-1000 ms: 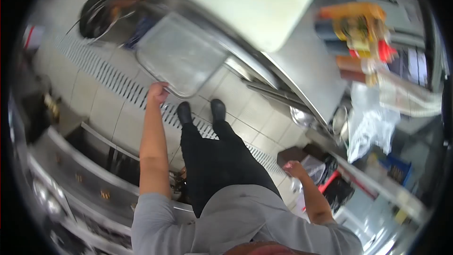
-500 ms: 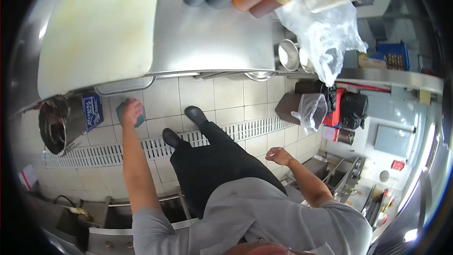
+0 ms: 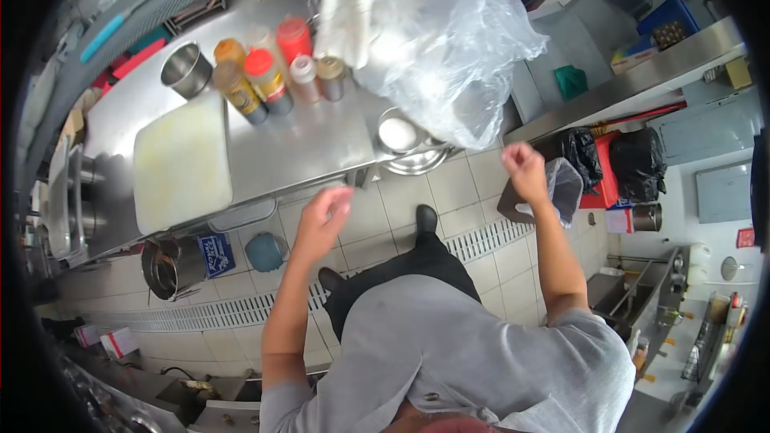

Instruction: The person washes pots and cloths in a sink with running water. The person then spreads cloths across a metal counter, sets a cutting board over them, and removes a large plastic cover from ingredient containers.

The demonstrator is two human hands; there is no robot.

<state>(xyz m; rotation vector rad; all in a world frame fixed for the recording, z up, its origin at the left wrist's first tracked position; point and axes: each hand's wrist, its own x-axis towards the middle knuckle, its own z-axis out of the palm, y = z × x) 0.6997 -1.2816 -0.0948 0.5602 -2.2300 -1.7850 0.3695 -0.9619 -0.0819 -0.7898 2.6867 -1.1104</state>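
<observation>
My left hand (image 3: 325,216) is held out over the tiled floor, below the front edge of the steel counter (image 3: 297,148). Its fingers are loosely stretched and no object shows in it. My right hand (image 3: 523,168) is raised, fingers curled in, and I see nothing in it. It appears near a large clear plastic bag (image 3: 449,56) and, lower down, a lined brown bin (image 3: 566,192). By the bag stands a metal bowl with white contents (image 3: 398,133). Neither hand appears to touch anything.
On the counter are a white cutting board (image 3: 180,164), a steel pot (image 3: 186,70) and several sauce bottles (image 3: 269,80). A large pot (image 3: 170,269), a blue box (image 3: 215,255) and a blue-green container (image 3: 265,252) stand on the floor. A drain grate (image 3: 216,314) crosses it.
The view has shifted rightward along the counter, and more of it shows. My left hand, earlier over the blue-green container, is now to its right. My right hand has risen toward the plastic bag.
</observation>
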